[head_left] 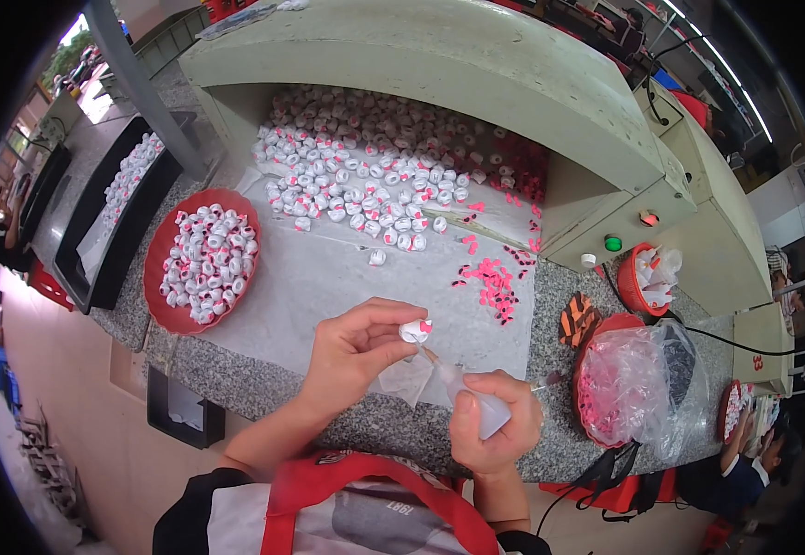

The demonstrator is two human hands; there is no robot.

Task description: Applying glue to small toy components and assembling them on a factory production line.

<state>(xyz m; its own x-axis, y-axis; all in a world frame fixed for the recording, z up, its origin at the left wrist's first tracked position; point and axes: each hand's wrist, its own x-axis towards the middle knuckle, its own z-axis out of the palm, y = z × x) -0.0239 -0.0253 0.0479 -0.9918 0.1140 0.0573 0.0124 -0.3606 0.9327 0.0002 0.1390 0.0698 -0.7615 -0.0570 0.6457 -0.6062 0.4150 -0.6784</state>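
Note:
Pinched between the fingertips of my left hand [358, 350] is a small white piece with a pink patch [415, 331]. My right hand [497, 421] is wrapped round a translucent squeeze bottle [478, 405], whose thin nozzle tilts up toward the underside of the piece. I cannot tell whether the tip touches it. Both hands are above the near edge of a white paper sheet [301, 305]. One similar white piece [377, 257] lies alone on the sheet, beyond my left hand. Small pink pieces [495, 287] are scattered beyond my right hand, some with dark spots.
A pale metal hood [439, 55] arches over a heap of white pieces [356, 176]. At left are a red bowl of pieces [154, 277] and a black tray [69, 250]. At right sit a plastic-covered red bowl [596, 421] and a small orange basket [626, 277]. Another person works far right.

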